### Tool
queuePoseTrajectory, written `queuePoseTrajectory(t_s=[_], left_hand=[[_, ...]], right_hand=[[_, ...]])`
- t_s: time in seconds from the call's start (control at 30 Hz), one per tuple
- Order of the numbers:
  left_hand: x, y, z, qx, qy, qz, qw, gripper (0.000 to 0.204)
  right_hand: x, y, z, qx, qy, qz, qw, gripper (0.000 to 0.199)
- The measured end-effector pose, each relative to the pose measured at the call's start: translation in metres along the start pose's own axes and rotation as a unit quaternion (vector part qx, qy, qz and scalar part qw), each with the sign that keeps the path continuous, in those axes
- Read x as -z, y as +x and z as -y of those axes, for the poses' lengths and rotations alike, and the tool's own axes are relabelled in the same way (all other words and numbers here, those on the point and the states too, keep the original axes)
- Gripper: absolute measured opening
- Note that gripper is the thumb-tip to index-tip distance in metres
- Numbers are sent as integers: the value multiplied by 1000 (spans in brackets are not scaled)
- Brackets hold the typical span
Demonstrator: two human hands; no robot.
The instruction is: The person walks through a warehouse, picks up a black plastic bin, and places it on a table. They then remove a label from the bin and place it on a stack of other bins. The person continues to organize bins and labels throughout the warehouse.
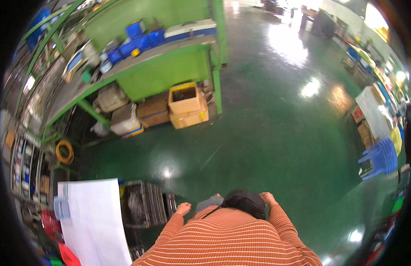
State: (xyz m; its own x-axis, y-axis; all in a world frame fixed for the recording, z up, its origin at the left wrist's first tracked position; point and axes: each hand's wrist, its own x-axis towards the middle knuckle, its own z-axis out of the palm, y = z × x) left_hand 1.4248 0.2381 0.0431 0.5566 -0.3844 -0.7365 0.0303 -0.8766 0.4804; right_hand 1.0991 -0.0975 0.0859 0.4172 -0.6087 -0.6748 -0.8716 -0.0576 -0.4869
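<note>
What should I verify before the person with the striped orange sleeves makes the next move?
1. Both hands visible: ok; left hand and right hand both show in front of the body.
2. Left grip free: cannot tell; fingers look curled, no object shows.
3. Right hand off the rounded black bag at the waist: cannot tell; they are close, contact unclear.
4. Hands at the white-topped rectangular table: not ok; both are apart from it.
5. Stacked blue plastic chairs away from the hands: ok; far right.
</note>
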Motion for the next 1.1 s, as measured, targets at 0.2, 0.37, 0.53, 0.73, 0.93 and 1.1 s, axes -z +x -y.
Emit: queuePoseTrajectory(t_s=[0.2, 0.37, 0.53, 0.73, 0.93, 1.1], left_hand=[[87, 177, -147, -123, 100, -20, 987, 32], [52, 253, -386, -254, 23, 53, 965, 32], [9, 307, -517, -320, 95, 49, 942, 29], [-22, 396, -529, -122, 377, 119, 910, 39], [-37, 407, -646, 16, 130, 92, 987, 32], [-68, 564, -673, 59, 236, 175, 954, 29]], right_hand=[[47, 75, 54, 52, 86, -98, 990, 28], [67, 155, -35, -2, -97, -30, 995, 19], [154, 215, -67, -265, 55, 51, 961, 20], [356, 391, -6, -74, -115, -34, 990, 18], [538, 550, 116, 27, 150, -93, 984, 33], [636, 685, 158, 14, 156, -54, 986, 33]])
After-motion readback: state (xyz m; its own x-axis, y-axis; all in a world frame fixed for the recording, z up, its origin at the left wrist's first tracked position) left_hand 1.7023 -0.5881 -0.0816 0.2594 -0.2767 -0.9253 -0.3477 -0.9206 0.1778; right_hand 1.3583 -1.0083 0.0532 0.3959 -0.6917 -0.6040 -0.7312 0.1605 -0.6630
